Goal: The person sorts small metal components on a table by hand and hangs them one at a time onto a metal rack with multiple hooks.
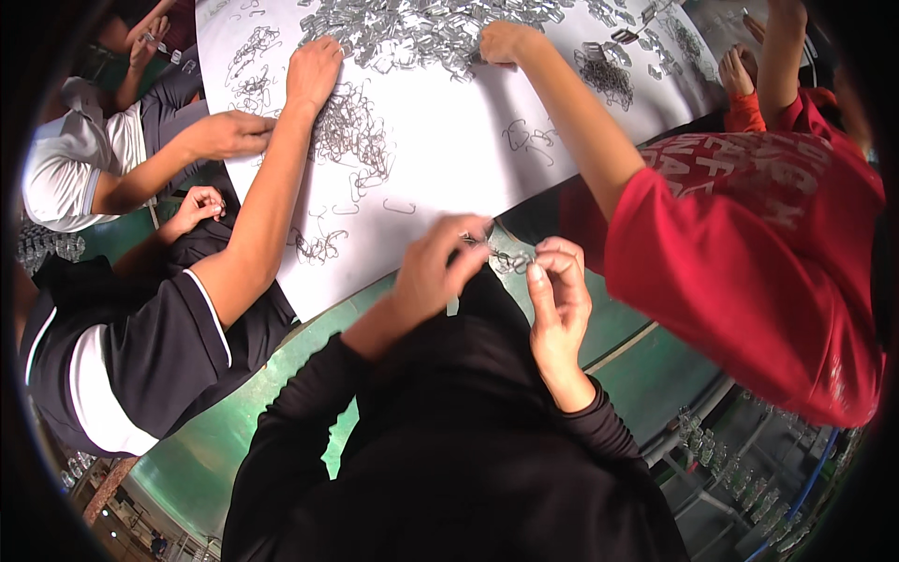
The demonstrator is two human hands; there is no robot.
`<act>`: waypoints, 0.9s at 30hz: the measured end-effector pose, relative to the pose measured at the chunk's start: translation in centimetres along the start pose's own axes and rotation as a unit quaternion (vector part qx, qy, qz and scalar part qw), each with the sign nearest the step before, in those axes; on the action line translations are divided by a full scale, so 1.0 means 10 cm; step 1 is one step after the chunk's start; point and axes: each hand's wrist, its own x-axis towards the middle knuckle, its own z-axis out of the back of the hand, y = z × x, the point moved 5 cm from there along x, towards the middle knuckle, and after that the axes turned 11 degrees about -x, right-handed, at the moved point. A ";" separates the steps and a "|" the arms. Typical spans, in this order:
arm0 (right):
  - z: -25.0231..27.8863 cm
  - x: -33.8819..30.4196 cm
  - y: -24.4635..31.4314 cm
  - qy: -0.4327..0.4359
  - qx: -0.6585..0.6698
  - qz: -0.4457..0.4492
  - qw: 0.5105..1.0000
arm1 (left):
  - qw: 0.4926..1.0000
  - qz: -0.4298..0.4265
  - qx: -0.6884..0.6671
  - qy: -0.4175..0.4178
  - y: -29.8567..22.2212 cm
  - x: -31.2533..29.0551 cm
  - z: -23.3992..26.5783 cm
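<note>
Close to my body, in front of the table's near edge, both hands are raised with a small linked cluster of bent metal wire pieces [510,262] between them. My left hand [433,272] is blurred by motion; its thumb and fingers close around the left end of the cluster, where some dark metal shows. At the other end, my right hand [562,304] pinches the wire between thumb and fingertips. How the pieces join is too small to make out. On the white table [449,140], a pile of wire hooks [351,136] lies beyond my left hand.
A large heap of flat silver metal pieces [403,33] covers the table's far part. A co-worker's arm [272,197] reaches in from the left, and another in a red shirt [749,253] from the right. Loose hooks [531,139] lie nearby. Metal racks [749,468] stand lower right.
</note>
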 end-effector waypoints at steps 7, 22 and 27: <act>-0.01 -0.03 -0.13 0.061 0.111 -0.098 0.987 | 0.953 -0.038 0.274 -0.120 1.18 1.68 0.33; -0.12 -0.04 -0.24 0.081 0.159 -0.105 0.978 | 0.968 0.210 0.132 -0.036 1.25 2.06 0.38; -0.22 -0.06 -0.27 0.051 0.232 -0.100 0.966 | 0.965 0.199 -0.171 0.004 0.56 0.83 0.12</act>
